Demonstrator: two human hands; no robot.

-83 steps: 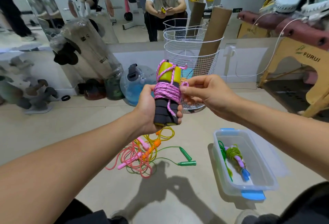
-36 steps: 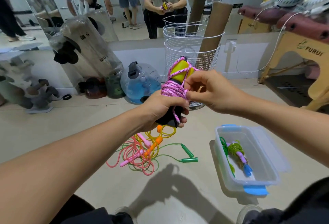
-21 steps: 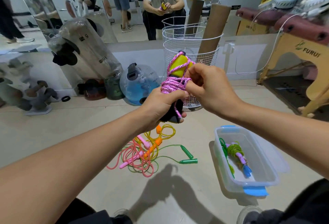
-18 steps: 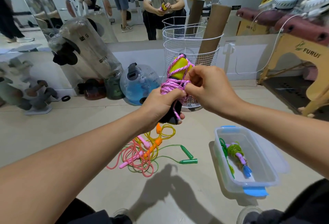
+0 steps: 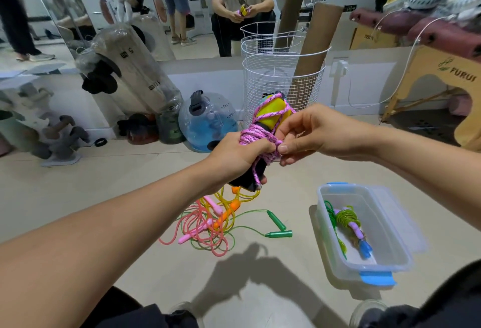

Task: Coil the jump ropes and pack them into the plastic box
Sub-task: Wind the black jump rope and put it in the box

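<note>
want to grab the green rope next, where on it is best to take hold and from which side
Take the green handles, not the thin cord. They lie flat on the floor at the right edge of the rope tangle, clear of the loops, so come from above and from the right, grip closing across the pair.

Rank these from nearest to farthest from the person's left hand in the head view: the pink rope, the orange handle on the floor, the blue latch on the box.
From the left hand:
1. Pink rope, gripped in that hand.
2. Orange handle, on the floor just below it.
3. Blue latch, on the plastic box's near end, far to the right.
</note>
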